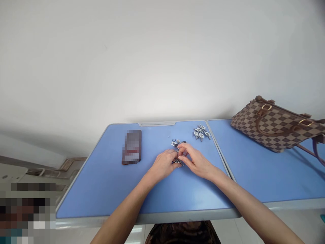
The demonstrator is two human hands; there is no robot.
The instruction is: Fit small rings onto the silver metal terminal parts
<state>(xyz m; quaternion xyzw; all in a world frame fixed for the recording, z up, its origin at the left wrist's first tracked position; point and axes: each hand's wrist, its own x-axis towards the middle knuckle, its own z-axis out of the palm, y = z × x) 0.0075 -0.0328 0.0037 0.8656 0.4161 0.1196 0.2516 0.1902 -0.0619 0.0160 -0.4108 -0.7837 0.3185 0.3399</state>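
Note:
My left hand (165, 162) rests low over the blue table, its fingers curled inward around small metal parts (177, 161). What exactly it grips is mostly hidden by the fingers. Close against it, my right hand (195, 160) has thumb and index finger brought together in a pinch, and whatever lies between the tips is too small to make out. Just beyond the fingertips lie more small metal pieces (173, 144), a dark ring (174, 140) and a black round piece (184, 142). Farther right is a cluster of several silver metal fittings (200, 133) with flat plates and short stems.
A phone (132, 147) lies on the left of the blue table (101, 189). On the adjoining table (264, 176) at right sits a brown checkered handbag (276, 125). A white wall (162, 67) rises behind. At lower left, a blurred-out area hides part of the background.

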